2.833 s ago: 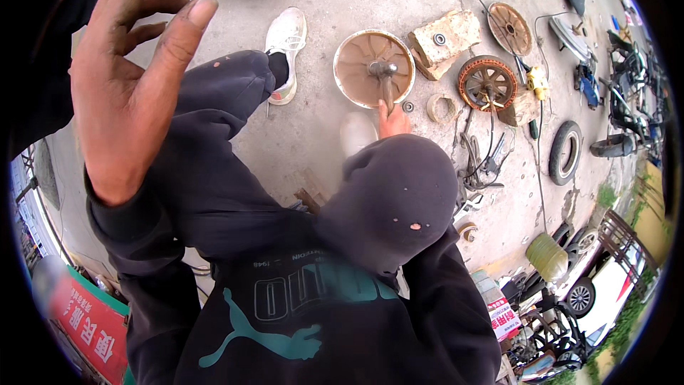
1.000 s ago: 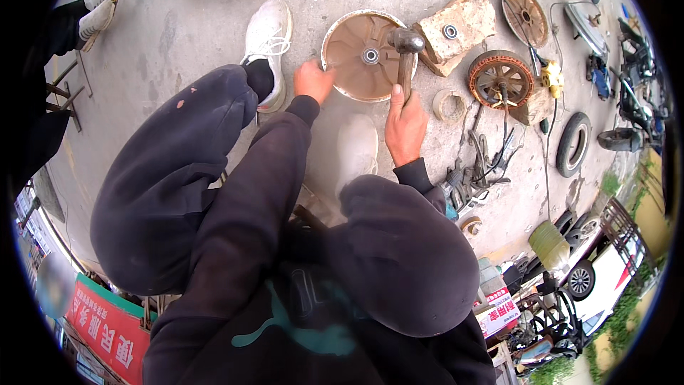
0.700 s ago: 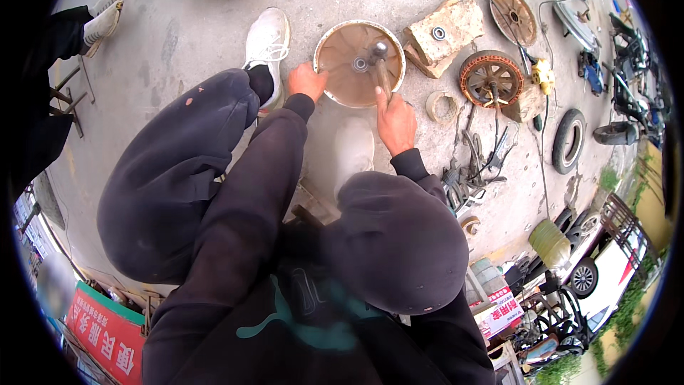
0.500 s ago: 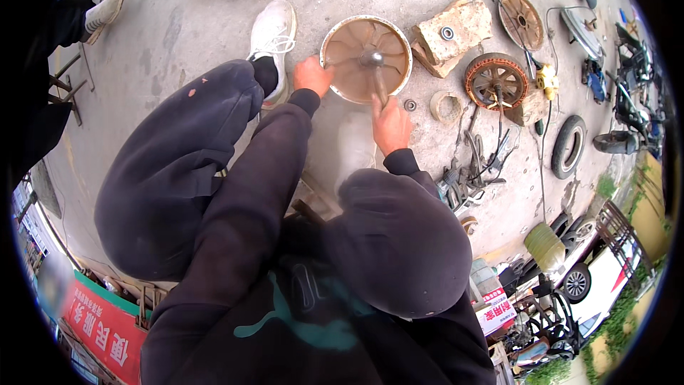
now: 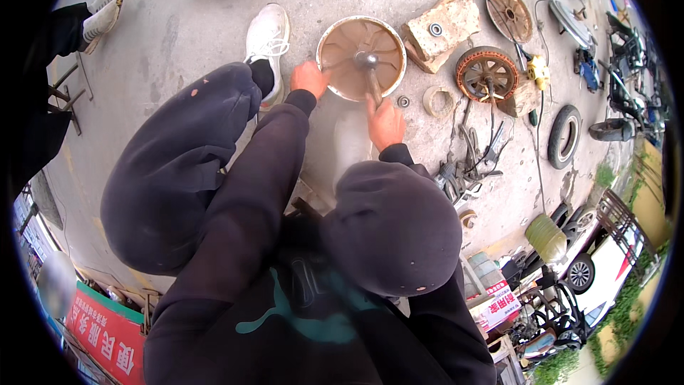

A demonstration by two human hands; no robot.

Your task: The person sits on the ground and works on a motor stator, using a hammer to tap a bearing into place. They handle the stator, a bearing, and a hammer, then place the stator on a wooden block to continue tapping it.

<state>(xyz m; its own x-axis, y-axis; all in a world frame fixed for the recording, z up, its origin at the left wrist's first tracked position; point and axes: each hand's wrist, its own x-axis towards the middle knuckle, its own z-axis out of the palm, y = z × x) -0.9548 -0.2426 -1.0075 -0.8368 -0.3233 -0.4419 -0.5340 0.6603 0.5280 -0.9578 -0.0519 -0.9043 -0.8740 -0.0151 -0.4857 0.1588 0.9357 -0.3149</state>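
Note:
In front of me is a round wheel (image 5: 342, 53) with a pale rim and a rusty brown, spoked inside. My left hand (image 5: 308, 80) is closed on its left edge, some of the fingers hidden by the rim. My right hand (image 5: 385, 122) grips the handle of a hammer (image 5: 374, 85). The hammer's shiny head lies over the wheel's centre; whether it touches the wheel I cannot tell. Just right of the right hand, a small bearing (image 5: 404, 101) and a pale ring (image 5: 438, 101) lie on the ground.
Right of the wheel, a stone block (image 5: 445, 25) carries another bearing (image 5: 436, 29). Beyond lie a rusty wheel (image 5: 509, 14), a wheel with an orange-brown rim (image 5: 486, 75), a tyre (image 5: 564, 137) and metal tools (image 5: 470, 160). Another person's shoes (image 5: 103, 21) are at the far left.
The whole view has shifted slightly, so the ground things sit further left. Both hands keep their grips, and the hammer head is still over the wheel's centre.

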